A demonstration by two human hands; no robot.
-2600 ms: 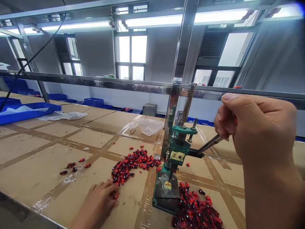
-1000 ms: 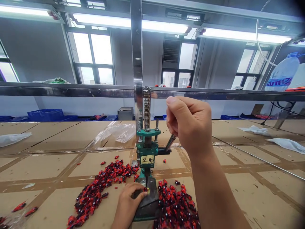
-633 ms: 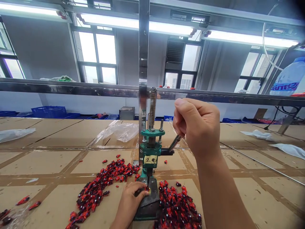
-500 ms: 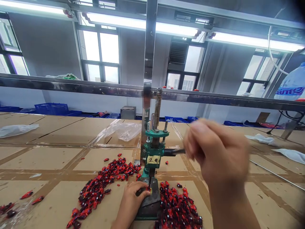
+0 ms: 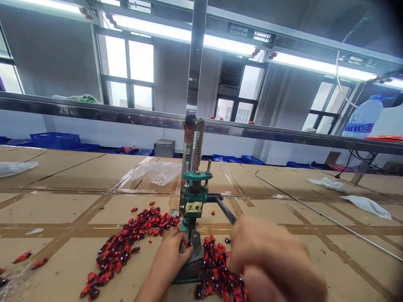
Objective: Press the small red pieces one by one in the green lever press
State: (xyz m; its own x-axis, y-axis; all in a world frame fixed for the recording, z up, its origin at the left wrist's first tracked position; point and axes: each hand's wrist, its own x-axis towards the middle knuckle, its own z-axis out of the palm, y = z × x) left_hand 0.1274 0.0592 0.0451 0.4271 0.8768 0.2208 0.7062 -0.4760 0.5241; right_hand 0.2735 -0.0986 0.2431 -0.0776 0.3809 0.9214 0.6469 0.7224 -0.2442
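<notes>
A green hand press (image 5: pixel 194 195) with a tall spring and a "2 #" label stands in front of me. My right hand (image 5: pixel 272 256), blurred, is closed round the end of its lever (image 5: pixel 226 209), which slopes down toward me. At the press base (image 5: pixel 195 251), my left hand (image 5: pixel 171 251) pinches a small red-and-black part (image 5: pixel 189 245) right under the ram. Fingers hide most of that part. Similar glossy red-and-black parts lie in a curved pile (image 5: pixel 118 247) on the left and another pile (image 5: pixel 215 262) right of the base, partly behind my right hand.
Cardboard sheets (image 5: pixel 56 209) joined with brown tape cover the table. A steel post (image 5: pixel 194 63) and crossbar (image 5: pixel 132 115) stand behind the press. A thin metal rod (image 5: pixel 315 204) and white bags (image 5: pixel 367 206) lie to the right; blue trays (image 5: pixel 55 140) line the far edge.
My right hand has pulled the lever down and toward me. The ram has come down at my left hand, which stays at the base. The view has shifted slightly right.
</notes>
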